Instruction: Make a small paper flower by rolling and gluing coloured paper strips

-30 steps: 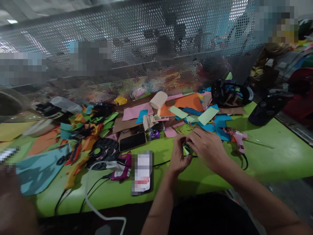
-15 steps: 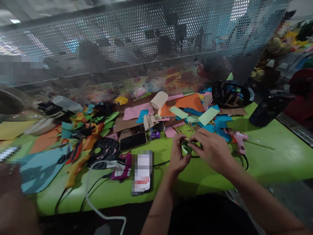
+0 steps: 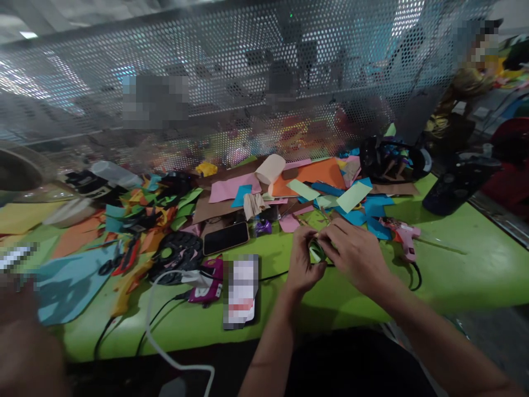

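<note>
Between my two hands, above the green table (image 3: 363,309), is a small curled piece of green paper (image 3: 316,252). My left hand (image 3: 303,262) wraps round it from the left with fingers and thumb closed. From the right, my right hand (image 3: 349,245) pinches at its upper edge, fingertips touching my left fingers; part of the paper is hidden behind them. Just beyond lie pale green paper strips (image 3: 354,196) and blue paper pieces (image 3: 377,208). To the right rests a pink glue gun (image 3: 407,240) with a clear glue stick in it.
Left of my hands lie a phone with a lit screen (image 3: 242,289), a dark phone (image 3: 225,239), a purple power strip (image 3: 206,284) with cables, and a yellow glue gun (image 3: 131,286). A dark tumbler (image 3: 454,184) stands right. A perforated metal screen (image 3: 231,99) closes the back. Another person's hand (image 3: 25,331) is at left.
My fingers have shifted slightly around the green paper, and its curled opening shows a little more. The view has moved very slightly; the table things lie as before.
</note>
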The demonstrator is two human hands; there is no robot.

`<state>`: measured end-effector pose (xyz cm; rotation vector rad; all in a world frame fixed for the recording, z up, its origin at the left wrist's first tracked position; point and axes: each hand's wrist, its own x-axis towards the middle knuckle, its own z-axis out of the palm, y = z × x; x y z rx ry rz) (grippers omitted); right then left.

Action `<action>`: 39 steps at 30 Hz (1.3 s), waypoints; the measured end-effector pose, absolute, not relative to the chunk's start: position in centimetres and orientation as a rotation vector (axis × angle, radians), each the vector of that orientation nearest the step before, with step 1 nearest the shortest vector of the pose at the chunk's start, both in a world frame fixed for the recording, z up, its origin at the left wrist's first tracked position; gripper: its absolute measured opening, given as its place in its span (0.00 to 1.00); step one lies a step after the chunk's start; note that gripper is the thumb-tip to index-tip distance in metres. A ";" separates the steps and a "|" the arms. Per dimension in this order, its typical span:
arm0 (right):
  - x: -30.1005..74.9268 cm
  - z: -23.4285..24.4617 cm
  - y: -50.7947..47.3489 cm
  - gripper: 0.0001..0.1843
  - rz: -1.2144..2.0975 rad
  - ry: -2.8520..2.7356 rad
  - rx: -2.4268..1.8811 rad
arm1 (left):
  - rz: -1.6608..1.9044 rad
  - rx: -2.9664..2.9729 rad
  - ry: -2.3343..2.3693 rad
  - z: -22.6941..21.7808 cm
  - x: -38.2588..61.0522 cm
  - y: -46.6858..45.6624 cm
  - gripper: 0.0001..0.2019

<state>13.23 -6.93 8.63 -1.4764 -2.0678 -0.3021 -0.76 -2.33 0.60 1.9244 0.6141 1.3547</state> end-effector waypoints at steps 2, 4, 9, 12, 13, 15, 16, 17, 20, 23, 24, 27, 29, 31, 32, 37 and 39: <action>13.3 9.0 -7.0 0.07 -0.323 -2.080 -1.472 | 1.357 1.910 0.605 0.5 -0.7 -2.3 0.28; 13.4 9.4 -7.0 0.04 -0.349 -2.101 -1.482 | 1.361 1.908 0.595 0.4 -0.7 -2.3 0.28; 13.3 10.2 -6.8 0.04 -0.407 -2.184 -1.537 | 1.341 1.918 0.610 0.4 -0.7 -2.3 0.30; 13.2 10.3 -6.6 0.05 -0.441 -2.217 -1.523 | 1.311 1.917 0.630 0.3 -0.7 -2.3 0.31; 13.2 10.4 -6.6 0.06 -0.447 -2.223 -1.515 | 1.304 1.916 0.630 0.3 -0.7 -2.3 0.32; 13.2 10.4 -6.5 0.06 -0.448 -2.231 -1.503 | 1.297 1.909 0.626 0.2 -0.7 -2.3 0.32; 13.2 10.3 -6.4 0.07 -0.447 -2.232 -1.495 | 1.297 1.906 0.623 0.2 -0.7 -2.4 0.32; 13.1 10.3 -6.4 0.07 -0.445 -2.232 -1.487 | 1.296 1.902 0.618 0.1 -0.7 -2.4 0.32; 13.1 10.4 -6.2 0.07 -0.445 -2.234 -1.471 | 1.289 1.888 0.607 0.2 -0.7 -2.4 0.32; 13.1 10.5 -6.1 0.07 -0.414 -2.230 -1.484 | 1.292 1.859 0.601 0.4 -0.6 -2.5 0.32; 13.2 10.5 -6.1 0.07 -0.388 -2.223 -1.480 | 1.299 1.849 0.601 0.5 -0.7 -2.5 0.31; 13.6 10.5 -6.2 0.03 -0.276 -2.163 -1.447 | 1.341 1.820 0.605 0.8 -0.7 -2.5 0.29; 14.0 10.5 -6.3 0.05 -0.198 -2.107 -1.439 | 1.368 1.807 0.610 0.8 -0.7 -2.4 0.29; 14.4 10.3 -6.5 0.05 -0.133 -2.066 -1.434 | 1.386 1.801 0.613 0.8 -0.8 -2.4 0.28; 14.5 10.2 -6.6 0.05 -0.109 -2.055 -1.430 | 1.394 1.800 0.615 0.8 -0.8 -2.4 0.27; 14.2 9.4 -6.9 0.03 -0.090 -2.063 -1.406 | 1.408 1.819 0.650 0.5 -0.8 -2.3 0.25; 14.0 9.1 -6.9 0.04 -0.082 -2.061 -1.412 | 1.412 1.826 0.665 0.4 -0.8 -2.3 0.25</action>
